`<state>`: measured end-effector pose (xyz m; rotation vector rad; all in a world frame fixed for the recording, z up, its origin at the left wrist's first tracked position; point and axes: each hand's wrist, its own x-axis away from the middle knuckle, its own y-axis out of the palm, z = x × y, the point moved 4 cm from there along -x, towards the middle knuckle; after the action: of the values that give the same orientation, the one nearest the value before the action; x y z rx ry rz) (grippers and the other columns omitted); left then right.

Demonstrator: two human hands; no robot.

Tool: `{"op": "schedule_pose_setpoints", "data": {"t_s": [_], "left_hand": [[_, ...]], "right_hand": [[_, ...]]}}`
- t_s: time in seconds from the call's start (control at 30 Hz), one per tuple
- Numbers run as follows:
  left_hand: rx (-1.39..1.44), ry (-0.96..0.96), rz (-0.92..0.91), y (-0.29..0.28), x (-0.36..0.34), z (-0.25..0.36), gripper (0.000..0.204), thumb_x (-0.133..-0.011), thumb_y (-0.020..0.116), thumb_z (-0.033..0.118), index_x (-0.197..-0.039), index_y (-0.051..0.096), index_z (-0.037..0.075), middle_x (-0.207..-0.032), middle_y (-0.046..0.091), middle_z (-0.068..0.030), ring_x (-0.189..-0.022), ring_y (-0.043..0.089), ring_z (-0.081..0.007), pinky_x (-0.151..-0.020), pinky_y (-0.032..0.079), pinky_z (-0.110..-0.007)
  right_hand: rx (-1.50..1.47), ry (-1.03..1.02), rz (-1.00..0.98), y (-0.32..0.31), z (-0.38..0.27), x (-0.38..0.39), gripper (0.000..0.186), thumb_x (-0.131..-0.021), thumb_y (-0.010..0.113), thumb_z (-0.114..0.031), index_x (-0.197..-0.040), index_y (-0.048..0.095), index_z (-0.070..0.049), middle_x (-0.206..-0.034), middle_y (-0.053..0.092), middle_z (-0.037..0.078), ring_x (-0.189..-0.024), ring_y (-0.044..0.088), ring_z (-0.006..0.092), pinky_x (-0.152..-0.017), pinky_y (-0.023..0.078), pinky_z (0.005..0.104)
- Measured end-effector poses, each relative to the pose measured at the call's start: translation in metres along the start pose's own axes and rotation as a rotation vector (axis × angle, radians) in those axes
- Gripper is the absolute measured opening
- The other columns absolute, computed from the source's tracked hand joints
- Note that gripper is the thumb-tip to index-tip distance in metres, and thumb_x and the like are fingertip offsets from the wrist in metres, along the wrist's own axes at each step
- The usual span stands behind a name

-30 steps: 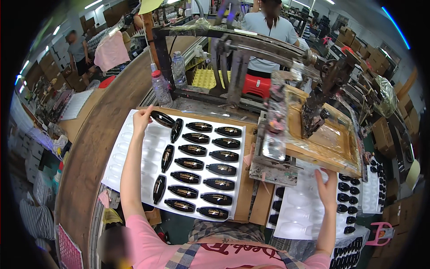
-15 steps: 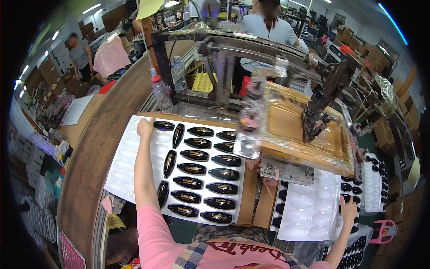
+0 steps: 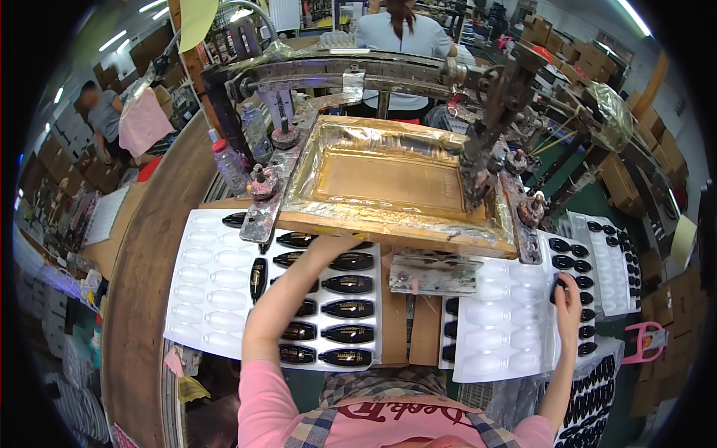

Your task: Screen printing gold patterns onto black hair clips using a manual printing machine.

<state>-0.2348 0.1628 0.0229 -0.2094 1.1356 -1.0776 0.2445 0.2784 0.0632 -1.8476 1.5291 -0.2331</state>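
My left arm reaches across a white moulded tray [image 3: 202, 276] of glossy black, bottle-shaped cases with gold print. The left hand [image 3: 337, 245] goes under the front edge of a wooden-framed printing screen [image 3: 403, 240], which hides its fingers. A metal fixture [image 3: 433, 275] sits just right of it, below the screen. At the right, my right hand [image 3: 569, 302] has its fingers curled round a black case [image 3: 557, 290], partly covered by the fingers. It is beside a second white tray [image 3: 504, 321] with bare hollows, which lies over rows of black cases.
The screen hangs from a metal printing machine [image 3: 299, 73], its arm reaching down at the right. Plastic bottles [image 3: 230, 166] stand at its left. A curved wooden bench [image 3: 160, 216] runs along the left. A pink stool [image 3: 644, 343] is at the right; a person works behind the machine.
My left hand has moved right, from the tray's far edge to beneath the screen. The screen now sits further left over the tray. My right hand has shifted up and slightly left.
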Motion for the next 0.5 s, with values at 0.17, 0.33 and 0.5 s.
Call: {"op": "schedule_pose_setpoints", "data": {"t_s": [0.17,0.33,0.5], "left_hand": [[0.191,-0.142,0.004,0.020,-0.061,0.035,0.021,-0.082,0.053,0.017,-0.095,0.057,0.002,-0.091,0.057,-0.0091,-0.078,0.055,-0.0183,-0.074,0.043,-0.029],[0.700,-0.353,0.178,0.000,-0.080,0.044,0.019,-0.082,0.054,0.016,-0.091,0.060,0.001,-0.085,0.059,-0.0054,-0.074,0.054,-0.0123,-0.070,0.042,-0.024],[0.772,-0.466,0.343,-0.056,-0.049,0.037,0.018,-0.083,0.055,0.015,-0.088,0.062,-0.001,-0.079,0.060,-0.0017,-0.071,0.052,-0.0062,-0.067,0.042,-0.020]], "right_hand": [[-0.168,-0.193,-0.206,0.061,-0.075,-0.019,0.049,-0.067,0.069,-0.009,-0.111,0.050,0.000,-0.113,0.050,0.010,-0.097,0.051,0.0167,-0.081,0.041,0.0283],[-0.144,-0.245,-0.361,0.113,-0.142,-0.039,0.045,-0.067,0.072,-0.019,-0.103,0.054,0.001,-0.099,0.057,0.011,-0.097,0.051,0.0204,-0.085,0.038,0.0315],[-0.023,-0.351,-0.539,0.162,-0.176,-0.041,0.050,-0.069,0.069,-0.033,-0.106,0.053,-0.002,-0.104,0.055,0.014,-0.097,0.051,0.0264,-0.085,0.038,0.0331]]}}
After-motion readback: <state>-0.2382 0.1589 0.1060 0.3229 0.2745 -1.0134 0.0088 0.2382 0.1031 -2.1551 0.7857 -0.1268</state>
